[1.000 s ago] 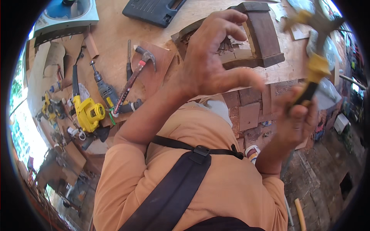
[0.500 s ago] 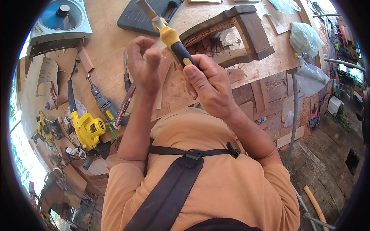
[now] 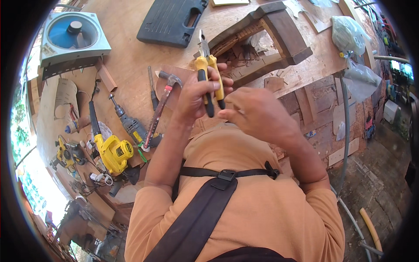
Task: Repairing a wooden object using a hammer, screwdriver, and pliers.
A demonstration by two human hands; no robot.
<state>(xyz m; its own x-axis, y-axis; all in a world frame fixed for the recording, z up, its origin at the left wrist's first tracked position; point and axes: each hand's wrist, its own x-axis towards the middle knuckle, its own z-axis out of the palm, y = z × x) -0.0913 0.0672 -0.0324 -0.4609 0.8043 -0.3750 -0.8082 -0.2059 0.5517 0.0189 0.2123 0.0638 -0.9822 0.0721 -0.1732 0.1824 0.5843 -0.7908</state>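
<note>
My left hand [image 3: 196,94] is closed around a pair of pliers [image 3: 202,78] with yellow and black handles, its metal jaws pointing away from me. The two handles stand slightly apart. Just right of the handle ends is my right hand [image 3: 257,111], its fingers curled in and the thumb near the forefinger; whatever it may pinch is hidden. Beyond the pliers rests a dark curved wooden frame [image 3: 292,39] with wood scraps inside its opening. A claw hammer [image 3: 159,107] with a red and black handle lies left of my left forearm.
Left on the wooden bench [image 3: 126,56] are a yellow blower [image 3: 114,153], a grey power tool [image 3: 131,122], a chisel-like tool [image 3: 152,89] and a blue-coned speaker [image 3: 72,37]. A black case [image 3: 170,22] lies at the far side. Plastic bags [image 3: 349,35] hang at the right edge.
The pliers have passed from my right hand to my left and come lower, nearer my body. My right hand has moved right, off them. The view has shifted, uncovering the hammer's head.
</note>
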